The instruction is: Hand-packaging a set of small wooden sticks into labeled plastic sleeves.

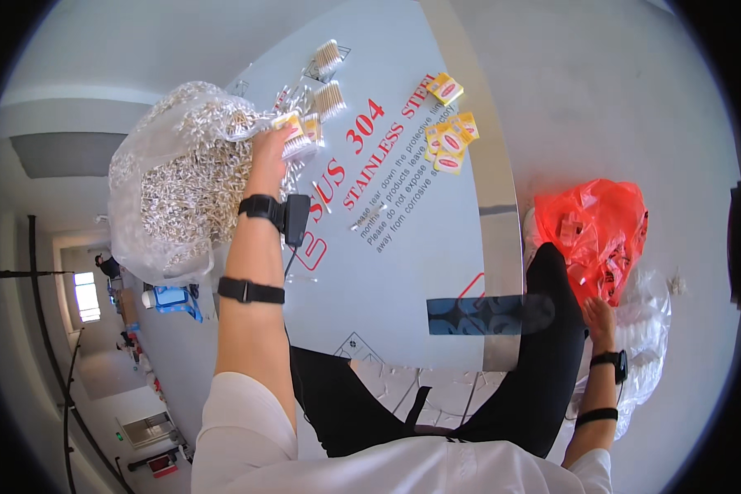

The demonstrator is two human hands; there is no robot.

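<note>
My left hand [269, 158] is closed on a cotton swab pack [295, 140] with a yellow and white label, at the right edge of a big clear bag. Loose cotton swabs [193, 193] fill that clear plastic bag [132, 239]. Small bundles of swabs [329, 100] lie just beyond the hand on the table. Down at the right, beside the table, my right hand [599, 321] has its fingers curled at the lower edge of a red plastic bag [593, 230]; it seems to grip the film, though the fingertips are partly hidden.
Several yellow label cards [449, 142] lie in a pile near the right edge of the film-covered steel table [387, 288]. A few stray swabs [369, 216] rest mid-table. Clear plastic bags [646, 329] stand beside the red one. A dark strip [473, 316] crosses the table's near right part.
</note>
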